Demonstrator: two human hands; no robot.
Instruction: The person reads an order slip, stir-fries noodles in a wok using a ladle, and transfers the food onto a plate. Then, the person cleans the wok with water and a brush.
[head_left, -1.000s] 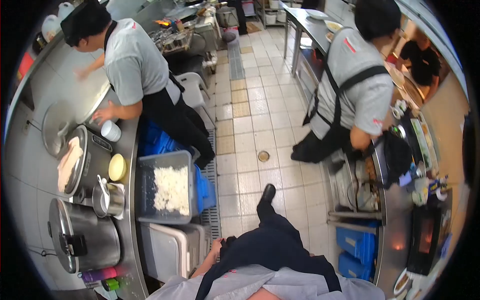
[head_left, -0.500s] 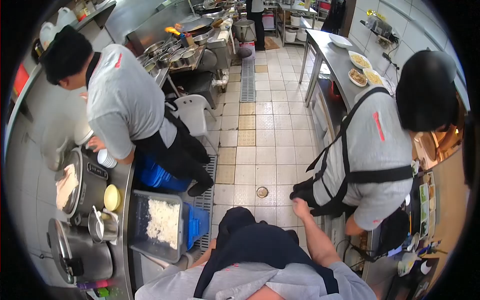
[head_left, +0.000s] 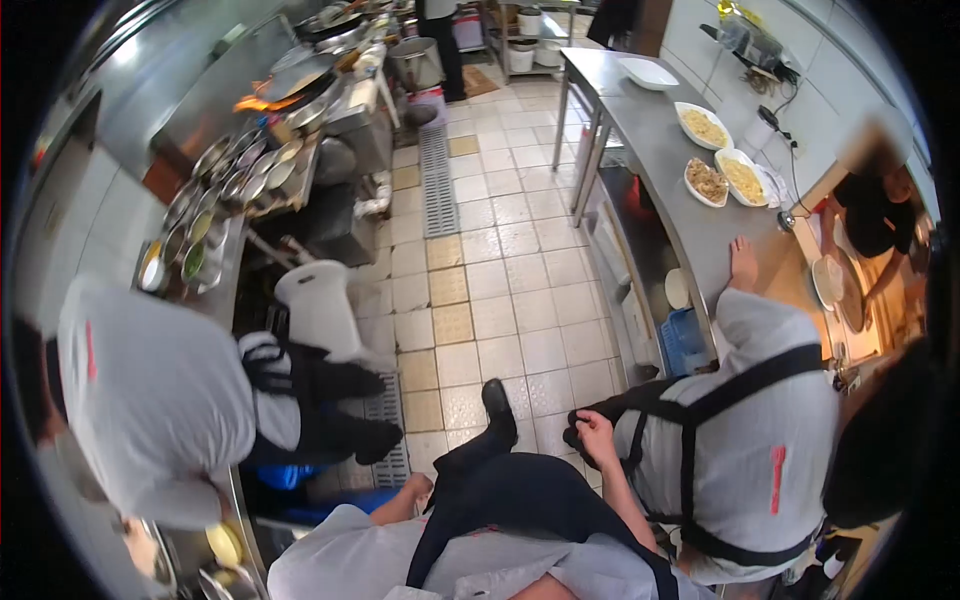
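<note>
Near the matte black apron (head_left: 520, 495), right hand (head_left: 597, 440) curled together, left hand (head_left: 412, 491) grip unclear

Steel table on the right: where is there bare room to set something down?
The steel table has a bare strip along its aisle edge, beside the three filled dishes, and another patch between those dishes and a co-worker's hand. It is crowded toward the wall, where the filled dishes cluster.

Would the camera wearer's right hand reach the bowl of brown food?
Probably not: the bowl of brown food sits well ahead of the right hand, beyond a co-worker's hand on the steel table.
</note>
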